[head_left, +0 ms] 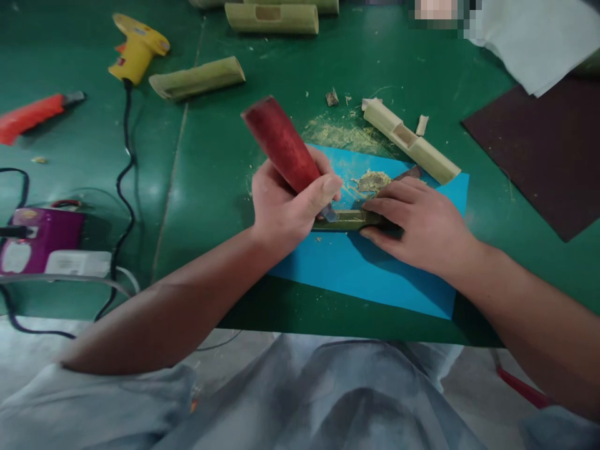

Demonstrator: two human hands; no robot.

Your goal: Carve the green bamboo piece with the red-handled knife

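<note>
My left hand [285,203] is wrapped round a carving tool with a thick red wooden handle [281,145]; its short metal tip touches a green bamboo strip [344,220] lying on a blue sheet [370,275]. My right hand [415,225] presses down on the strip's right part, fingers flat over it and thumb at its near side. Pale shavings [372,181] lie on the sheet just behind the strip.
A notched bamboo piece [410,140] lies behind the blue sheet, with more bamboo tubes [199,78] farther back. A yellow glue gun [135,47], a red utility knife [32,115] and a purple device [40,237] with cables sit at left. A dark brown sheet [544,144] lies at right.
</note>
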